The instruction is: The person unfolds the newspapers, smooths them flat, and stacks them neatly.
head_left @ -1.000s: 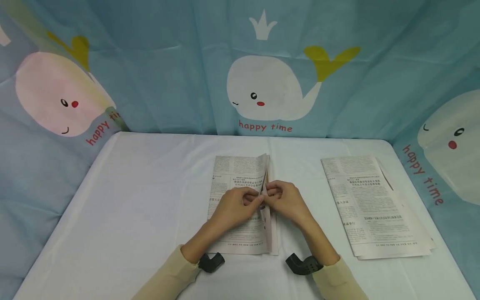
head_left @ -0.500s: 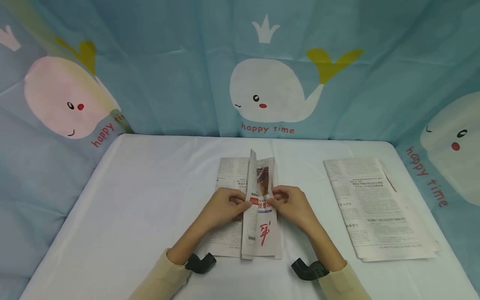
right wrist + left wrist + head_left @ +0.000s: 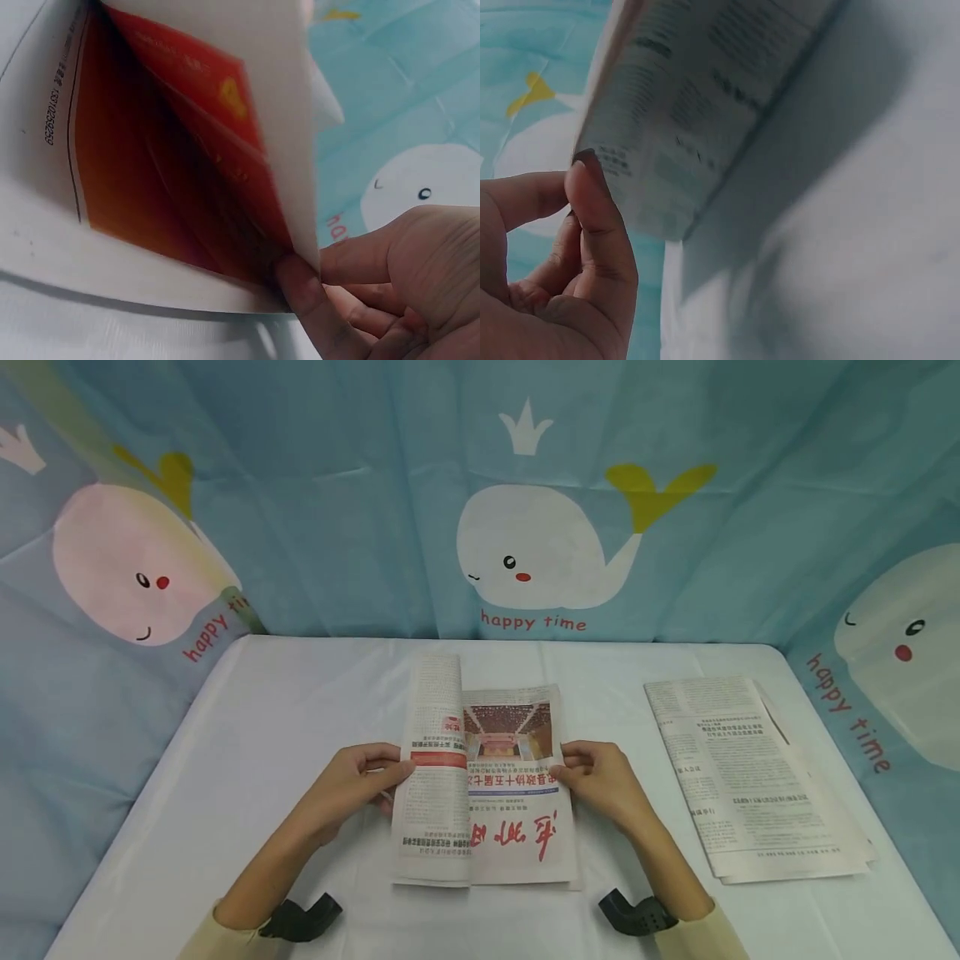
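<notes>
A folded newspaper lies partly opened in the middle of the white table, its red headline print and a photo showing upside down. My left hand pinches the outer edge of a page that is lifted and turned toward the left. In the left wrist view that page stands tilted above the table, held between thumb and fingers. My right hand pinches the newspaper's right edge. The right wrist view has its thumb and fingers on the edge of parted sheets, with red and orange print inside.
A second stack of folded newspaper lies to the right on the table, its sheets slightly fanned. A blue curtain with whale prints hangs behind the table and at both sides. Each wrist wears a black camera mount.
The left hand has moved left, drawing the page over from the right side, so the headline and photo beneath are exposed. The right hand has shifted slightly right, at the newspaper's right edge.
</notes>
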The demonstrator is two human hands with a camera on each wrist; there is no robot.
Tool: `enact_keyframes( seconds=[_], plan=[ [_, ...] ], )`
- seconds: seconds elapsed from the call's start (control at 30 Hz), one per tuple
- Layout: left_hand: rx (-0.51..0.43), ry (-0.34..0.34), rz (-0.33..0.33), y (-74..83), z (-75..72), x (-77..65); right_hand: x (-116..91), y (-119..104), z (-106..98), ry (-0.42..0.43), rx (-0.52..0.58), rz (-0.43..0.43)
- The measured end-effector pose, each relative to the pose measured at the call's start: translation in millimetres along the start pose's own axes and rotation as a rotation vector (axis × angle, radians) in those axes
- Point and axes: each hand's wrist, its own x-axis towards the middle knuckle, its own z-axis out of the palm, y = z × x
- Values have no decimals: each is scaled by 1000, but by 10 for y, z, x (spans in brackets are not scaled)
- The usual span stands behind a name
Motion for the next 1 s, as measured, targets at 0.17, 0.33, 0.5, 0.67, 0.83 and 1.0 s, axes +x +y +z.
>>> enact_keyframes(
  seconds=[0.17, 0.33, 0.5, 0.67, 0.83, 1.0],
  plan=[
    [40, 65, -45, -132, -217, -159, -64, 68, -42, 13, -63, 5],
    [93, 136, -99, -306, -368, -286, -120, 152, -121, 9, -90, -3],
    [186, 194, -134, -453, -443, -369, -209, 241, -190, 28, -121, 2],
    [212, 193, -162, -586, -458, -440, -339, 332, -237, 48, -190, 0],
    [205, 161, -179, -671, -450, -517, -460, 369, -252, 50, -239, 18],
    [184, 139, -121, -687, -443, -531, -491, 386, -260, 41, -261, 24]
  ],
)
